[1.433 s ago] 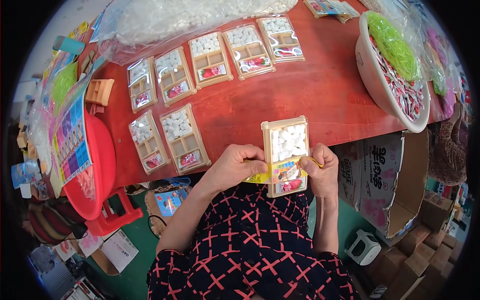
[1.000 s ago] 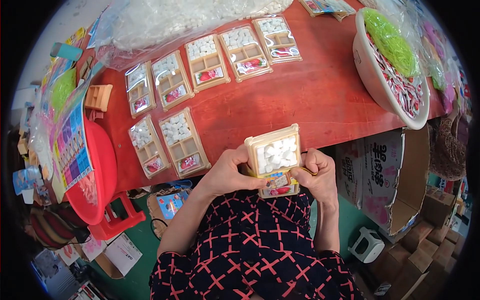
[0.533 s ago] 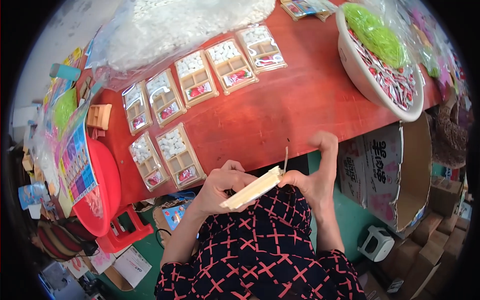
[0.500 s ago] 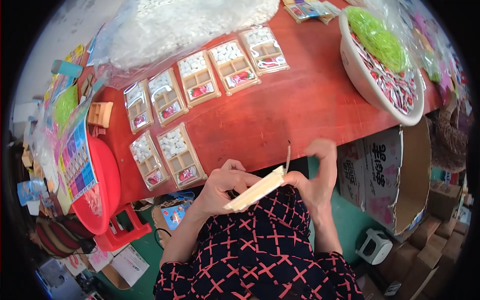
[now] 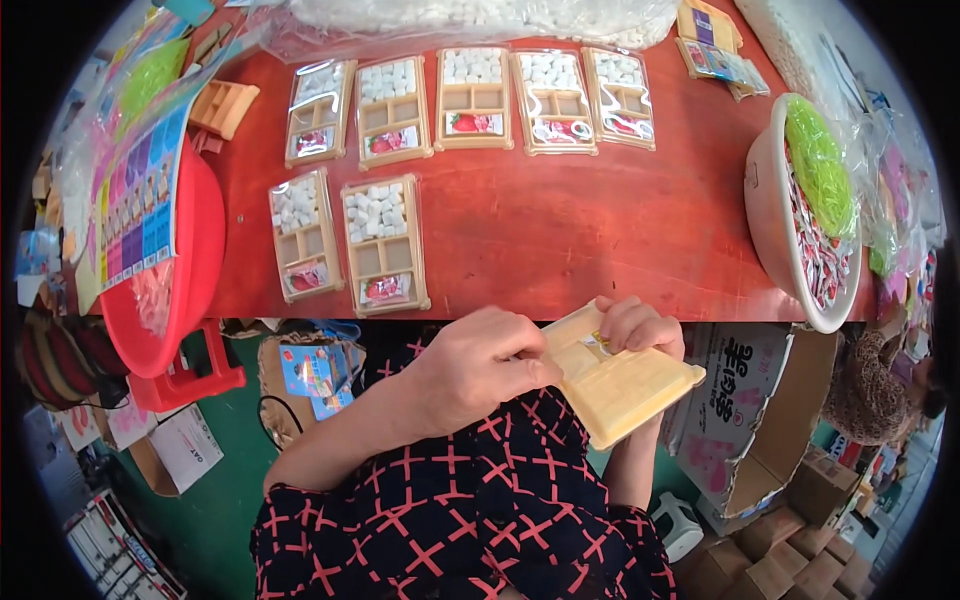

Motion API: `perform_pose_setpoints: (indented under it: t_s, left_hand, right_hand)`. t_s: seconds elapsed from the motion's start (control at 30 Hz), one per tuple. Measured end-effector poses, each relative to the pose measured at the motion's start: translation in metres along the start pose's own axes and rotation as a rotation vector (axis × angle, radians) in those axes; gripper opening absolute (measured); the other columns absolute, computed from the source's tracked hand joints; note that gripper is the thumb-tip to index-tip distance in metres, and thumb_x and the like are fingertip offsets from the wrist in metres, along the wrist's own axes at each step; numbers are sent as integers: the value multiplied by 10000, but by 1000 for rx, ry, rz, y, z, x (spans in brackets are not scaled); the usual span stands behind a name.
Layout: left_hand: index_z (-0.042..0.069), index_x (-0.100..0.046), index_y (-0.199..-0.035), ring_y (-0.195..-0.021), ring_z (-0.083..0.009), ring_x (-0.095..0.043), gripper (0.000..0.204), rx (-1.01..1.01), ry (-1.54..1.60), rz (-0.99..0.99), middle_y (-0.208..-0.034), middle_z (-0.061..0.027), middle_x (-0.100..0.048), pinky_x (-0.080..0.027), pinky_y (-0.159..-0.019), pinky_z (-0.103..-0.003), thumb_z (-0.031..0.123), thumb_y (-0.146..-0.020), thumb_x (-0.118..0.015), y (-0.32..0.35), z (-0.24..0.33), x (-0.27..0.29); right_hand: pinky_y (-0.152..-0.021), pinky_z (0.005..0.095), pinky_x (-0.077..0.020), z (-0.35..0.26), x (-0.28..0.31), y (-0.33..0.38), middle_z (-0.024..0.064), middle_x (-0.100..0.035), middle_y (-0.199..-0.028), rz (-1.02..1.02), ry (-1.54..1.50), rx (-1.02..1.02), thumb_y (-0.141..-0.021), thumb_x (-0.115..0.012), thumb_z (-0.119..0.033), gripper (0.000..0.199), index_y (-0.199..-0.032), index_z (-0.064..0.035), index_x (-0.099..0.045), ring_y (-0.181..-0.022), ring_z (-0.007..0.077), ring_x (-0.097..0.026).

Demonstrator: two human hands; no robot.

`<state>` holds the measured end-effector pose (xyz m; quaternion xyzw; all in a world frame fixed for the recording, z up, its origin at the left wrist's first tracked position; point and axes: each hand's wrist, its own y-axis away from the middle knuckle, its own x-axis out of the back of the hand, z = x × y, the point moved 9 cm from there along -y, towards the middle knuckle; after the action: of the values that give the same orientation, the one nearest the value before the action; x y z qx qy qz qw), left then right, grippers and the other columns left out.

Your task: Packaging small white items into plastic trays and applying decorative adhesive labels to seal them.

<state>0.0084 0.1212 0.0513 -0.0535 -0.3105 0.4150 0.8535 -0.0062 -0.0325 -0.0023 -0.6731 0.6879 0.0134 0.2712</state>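
A pale yellow compartment tray (image 5: 630, 398) is tilted in front of my body, just off the table's near edge. Raised blocks show on the side facing up. My right hand (image 5: 645, 330) grips its far right part, with curled fingers over the edge. At the tray's left edge, my left hand (image 5: 470, 365) is closed, thumb and forefinger pinching there; whether a small item is also between them is hidden. On the red table several filled trays (image 5: 385, 240) lie in two rows, each with white cube-like pieces, bare compartments and a strawberry-printed sachet.
At the right edge stands a white basin (image 5: 765, 220) of sachets and a green stringy bundle (image 5: 820, 165). A red basin (image 5: 205, 250) is on the left. Behind the rows lies a clear bag of white pieces (image 5: 480, 25). An open carton (image 5: 770, 400) sits below the table's right side.
The held tray has turned from edge-on to showing its broad face and moved right. My right hand now grips it; a thin strip seen near that hand no longer shows. My view has shifted.
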Motion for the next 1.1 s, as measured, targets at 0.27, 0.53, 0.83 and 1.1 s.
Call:
perform_pose_setpoints:
  t_s: [0.27,0.53,0.83,1.1]
  left_hand:
    - [49,-575,-780,-637,-168,-597,256,51,313,-63,-742,-37,-638,-462,-638,-274,-13,-605,-751,-19,-14,-7]
    - [32,-495,-749,-695,-98,-591,288,281,601,-103,-784,-68,-598,-469,-589,-220,-39,-637,-750,-22,-28,-23]
    - [36,-434,-792,-714,-94,-502,426,635,862,-108,-851,-43,-465,-414,-573,-218,-36,-567,-790,-10,-47,-50]
    - [48,-402,-779,-642,-124,-366,511,481,248,57,-747,-32,-385,-344,-552,-277,111,-517,-836,-19,-42,-32]
  right_hand:
    - [-802,414,-447,2,-28,1,89,-555,-623,-235,-191,-117,-867,-548,-186,243,-674,-39,-533,-625,214,-509]
    - [-652,359,-452,4,-24,4,102,-562,-643,-117,-272,-133,-874,-537,-225,218,-754,-50,-490,-614,213,-519]
    - [-619,323,-441,15,-28,-2,91,-546,-645,-49,-405,-168,-871,-546,-216,209,-754,-61,-469,-595,201,-511]
    - [-560,340,-438,19,-16,-6,95,-462,-556,84,-572,-252,-936,-393,-349,373,-727,-47,-455,-593,244,-487]
